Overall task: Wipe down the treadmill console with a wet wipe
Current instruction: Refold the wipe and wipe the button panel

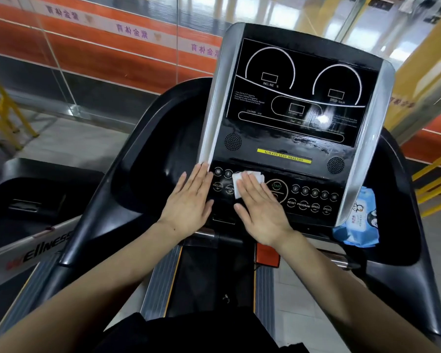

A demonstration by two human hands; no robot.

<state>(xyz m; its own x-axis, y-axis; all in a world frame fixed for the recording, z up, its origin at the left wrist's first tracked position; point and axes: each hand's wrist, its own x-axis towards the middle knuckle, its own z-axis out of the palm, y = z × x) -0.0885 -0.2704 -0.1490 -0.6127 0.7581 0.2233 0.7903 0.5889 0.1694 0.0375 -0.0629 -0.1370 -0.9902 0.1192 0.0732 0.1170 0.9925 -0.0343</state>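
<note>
The black treadmill console (298, 103) with silver side rails fills the upper middle of the view; its display panel shows wet streaks. A white wet wipe (239, 180) lies flat on the lower button panel, left of the START button. My right hand (260, 210) presses flat on the wipe, fingers together and pointing up-left. My left hand (190, 202) rests flat, fingers extended, on the console's lower left edge beside the INCLINE buttons, holding nothing.
A blue pack of wet wipes (359, 220) sits in the right-hand tray of the treadmill. The treadmill belt (209, 281) runs below. Another treadmill (28, 212) stands to the left. A glass wall with orange stripes (99, 47) is behind.
</note>
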